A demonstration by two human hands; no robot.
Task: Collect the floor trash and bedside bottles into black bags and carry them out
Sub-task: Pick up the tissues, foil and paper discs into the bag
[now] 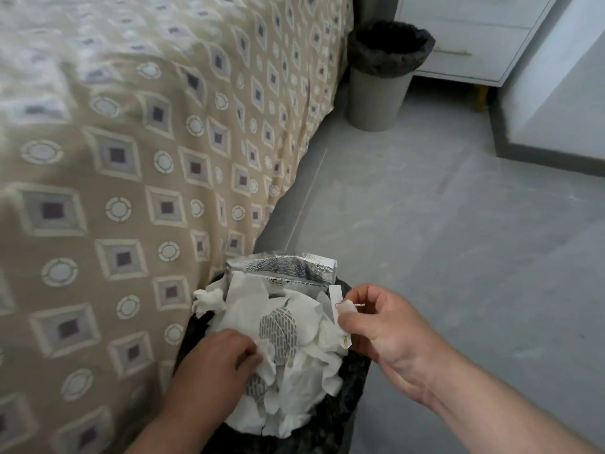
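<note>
Two hands work at the mouth of a black bag (352, 378) that stands on the floor (425, 240) just beside the bed (131, 142). The left hand (219, 365) lies on the near left of the heap, its fingers (252, 352) curled down into the white tissues (304, 381) and apparently gripping a fold of them. The right hand (383, 326) hovers over the bag's right rim, thumb and forefinger pinched on a small white scrap (347, 306).

The step in hand appears to be adding the scrap and packing the load down. To do it well, the scrap should be let go over the middle of the heap, not over the rim, while the left hand presses the paper inward. The bag is heaped above its edge, so loose sheets could slide out on the bed side, where one crumpled wad already overhangs.

A silver foil pouch (284, 268) stands upright at the far edge of the heap, beyond both hands and touching neither.

Farther along the bed stands a grey bin (376, 96) lined with a second black bag (389, 47), well apart from the hands, near a white cabinet (465, 37). No bottles show in this view.
</note>
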